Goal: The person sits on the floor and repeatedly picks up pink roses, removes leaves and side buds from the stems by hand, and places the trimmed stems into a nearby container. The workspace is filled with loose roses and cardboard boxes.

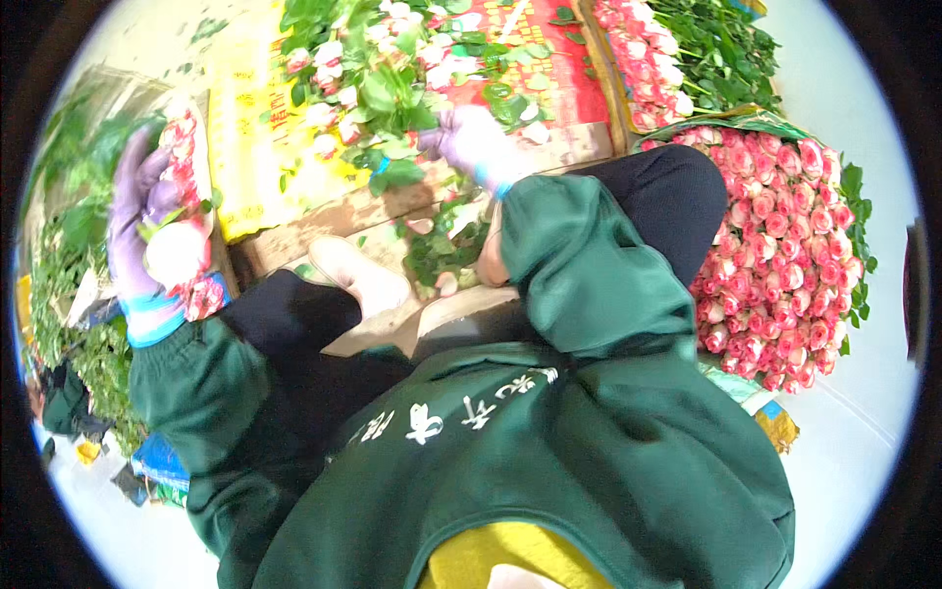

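Note:
My left hand [143,213], in a purple glove with a blue cuff band, is at the far left with curled fingers over a row of pink roses [179,143]. A large pale rose [178,254] lies against its palm side, head toward me; the fingers appear closed around its stem, though the grip is blurred. My right hand [471,140], in a pale purple glove, reaches over loose leafy roses [390,96] on the work board. Its fingertips touch leaves and stems there; whether they grip one is hidden by blur.
Yellow sheet [250,147] and red sheet [581,88] cover the wooden board [324,224]. A wrapped bunch of pink roses [780,243] stands at my right, with more roses [644,59] beyond a wooden rail [607,73]. Leaf clippings [441,250] lie between my legs; greenery [81,294] heaps at left.

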The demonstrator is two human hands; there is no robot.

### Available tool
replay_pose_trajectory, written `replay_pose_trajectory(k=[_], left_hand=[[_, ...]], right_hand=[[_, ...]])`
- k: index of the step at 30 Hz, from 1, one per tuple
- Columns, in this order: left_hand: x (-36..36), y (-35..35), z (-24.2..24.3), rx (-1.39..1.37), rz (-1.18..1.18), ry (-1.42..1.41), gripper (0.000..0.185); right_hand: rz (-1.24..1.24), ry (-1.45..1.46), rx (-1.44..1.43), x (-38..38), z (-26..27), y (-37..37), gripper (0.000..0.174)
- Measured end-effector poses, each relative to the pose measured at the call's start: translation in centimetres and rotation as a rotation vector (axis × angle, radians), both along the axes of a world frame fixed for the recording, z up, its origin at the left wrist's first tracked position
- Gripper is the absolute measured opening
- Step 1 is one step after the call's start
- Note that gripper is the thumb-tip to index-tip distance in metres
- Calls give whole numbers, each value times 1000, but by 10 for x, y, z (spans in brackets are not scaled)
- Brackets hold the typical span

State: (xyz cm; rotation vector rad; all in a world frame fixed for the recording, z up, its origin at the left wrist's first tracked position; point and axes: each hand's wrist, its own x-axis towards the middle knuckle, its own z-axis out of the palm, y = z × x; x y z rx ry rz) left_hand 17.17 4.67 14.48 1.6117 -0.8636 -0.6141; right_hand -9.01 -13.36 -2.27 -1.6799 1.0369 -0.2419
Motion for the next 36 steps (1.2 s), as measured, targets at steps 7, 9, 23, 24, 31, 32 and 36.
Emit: replay_pose_trajectory(k=[7,9,23,24,31,32,36], left_hand=[[-116,-53,-43,152,-494,698,42],[-144,-62,-53,207,-424,750,42],[-201,-22,-88,144,-519,633,21],[-199,-20,-92,156,-523,614,20],[-193,-9,-119,122,-662,587,29],[-193,-7,-123,110,-666,570,30],[-189,-6,-133,102,-700,488,33]], right_hand=[[36,-381,170,-20,123,10,31],[49,-388,152,-27,124,18,28],[-122,-513,466,-60,96,68,18],[-134,-462,461,-60,93,70,17],[-105,-451,407,-64,83,82,18],[-121,-436,387,-64,82,84,18],[-127,-477,383,-65,75,88,19]])
